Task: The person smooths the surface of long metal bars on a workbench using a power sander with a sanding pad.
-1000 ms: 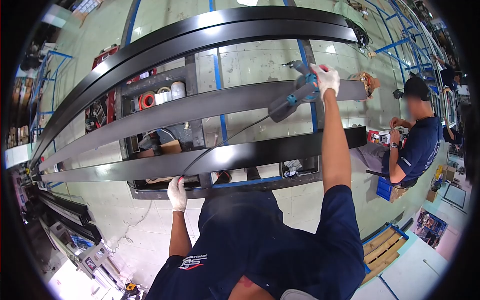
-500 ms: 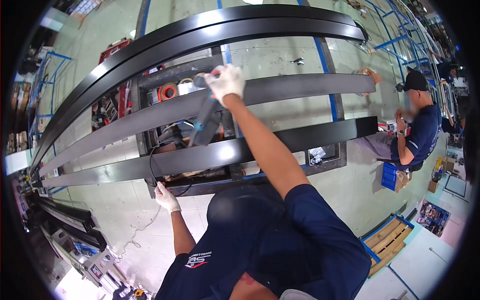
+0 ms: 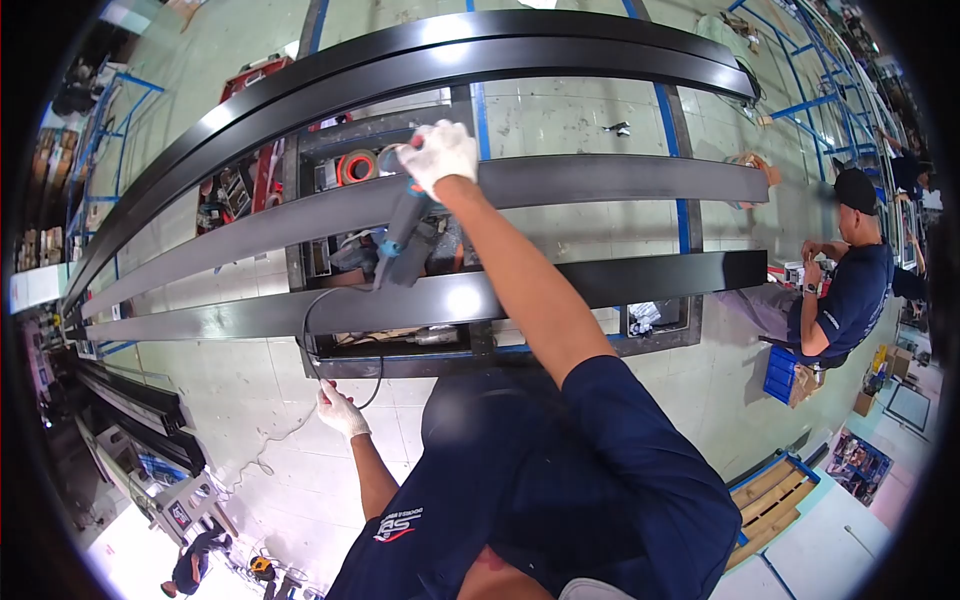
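Observation:
My right hand (image 3: pixel 442 158), in a white glove, is wrapped round a teal and dark corded grinder (image 3: pixel 402 215) over the middle of the bench. The grinder's head overlaps the far edge of a long matte grey metal profile (image 3: pixel 620 182). Its body slants back toward a glossy black profile (image 3: pixel 650 280) closer to me. From its rear end a black power cord (image 3: pixel 304 325) loops over the near profile. Low on the left, my gloved left hand (image 3: pixel 341 411) is closed on this cord, just off the bench's front edge.
Two long black profiles (image 3: pixel 450 60) span the far side. Under the bars, a dark bench frame (image 3: pixel 690 225) holds tape rolls (image 3: pixel 357 168) and tools. To the right, a seated person (image 3: pixel 850 275) works beside a blue crate (image 3: pixel 780 372). Another person (image 3: pixel 195 562) is at lower left.
My right hand and the grinder have moved left along the grey profile. My left hand still holds the cord, slightly lower. The view has shifted, and a person now shows at lower left.

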Available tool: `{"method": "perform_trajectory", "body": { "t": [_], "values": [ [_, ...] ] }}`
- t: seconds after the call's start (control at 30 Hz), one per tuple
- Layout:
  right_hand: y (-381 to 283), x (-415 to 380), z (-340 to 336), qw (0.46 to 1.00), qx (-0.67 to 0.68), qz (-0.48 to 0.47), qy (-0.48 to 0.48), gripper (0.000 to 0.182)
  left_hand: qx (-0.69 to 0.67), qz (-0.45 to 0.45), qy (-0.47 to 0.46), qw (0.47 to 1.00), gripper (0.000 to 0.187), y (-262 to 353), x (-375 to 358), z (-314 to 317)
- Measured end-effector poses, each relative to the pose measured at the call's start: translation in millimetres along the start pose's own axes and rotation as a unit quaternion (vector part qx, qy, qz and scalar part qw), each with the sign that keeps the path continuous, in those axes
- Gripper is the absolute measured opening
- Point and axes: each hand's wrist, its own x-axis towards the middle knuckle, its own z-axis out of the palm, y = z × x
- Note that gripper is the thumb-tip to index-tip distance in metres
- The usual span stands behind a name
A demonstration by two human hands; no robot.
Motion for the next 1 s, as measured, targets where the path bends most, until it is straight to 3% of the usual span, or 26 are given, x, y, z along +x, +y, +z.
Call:
{"method": "perform_trajectory", "body": {
  "t": [0.17, 0.3, 0.37, 0.4, 0.47, 0.57, 0.63, 0.7, 0.77, 0.83, 0.9, 1.0],
  "values": [
    [113.4, 5.7, -71.6, 0.996, -0.010, 0.076, 0.053, 0.039, 0.004, 0.055, -0.019, 0.998, 0.050, 17.3, -17.0, 29.1],
    [219.3, 4.7, -135.0, 0.983, 0.009, 0.160, 0.085, 0.041, 0.085, 0.110, -0.054, 0.989, 0.047, 45.7, -16.5, 66.4],
    [269.1, -0.1, -166.4, 0.973, 0.045, 0.197, 0.112, 0.043, 0.044, 0.231, -0.038, 0.971, 0.041, 65.7, -28.2, 104.1],
    [289.4, -3.7, -186.5, 0.972, 0.002, 0.199, 0.126, 0.044, 0.143, 0.262, -0.036, 0.954, 0.044, 106.2, -54.0, 115.3],
    [335.9, -3.0, -215.1, 0.963, 0.014, 0.234, 0.132, 0.042, 0.169, 0.391, -0.041, 0.904, 0.055, 181.1, -104.4, 162.4],
    [375.5, -4.9, -261.6, 0.952, 0.036, 0.277, 0.128, 0.039, 0.035, 0.550, -0.252, 0.795, 0.059, 307.5, -218.3, 246.5],
    [403.2, -1.4, -279.0, 0.948, 0.031, 0.288, 0.132, 0.038, 0.039, 0.649, -0.317, 0.690, 0.062, 376.8, -297.5, 304.3],
    [414.6, -6.0, -302.3, 0.942, 0.052, 0.309, 0.121, 0.037, 0.076, 0.619, -0.459, 0.633, 0.065, 431.1, -371.1, 352.1],
    [451.9, 7.4, -301.4, 0.941, 0.033, 0.299, 0.155, 0.037, 0.153, 0.665, -0.448, 0.578, 0.063, 447.6, -418.8, 399.6],
    [456.4, 7.9, -315.3, 0.935, 0.053, 0.314, 0.154, 0.037, 0.204, 0.629, -0.471, 0.584, 0.062, 452.2, -442.1, 433.3],
    [457.8, 6.7, -320.0, 0.929, 0.082, 0.329, 0.150, 0.037, 0.165, 0.628, -0.473, 0.596, 0.061, 442.5, -442.8, 440.5],
    [455.2, 17.4, -301.2, 0.950, 0.014, 0.271, 0.157, 0.037, 0.142, 0.616, -0.472, 0.614, 0.060, 433.6, -430.6, 437.9]
  ]
}}
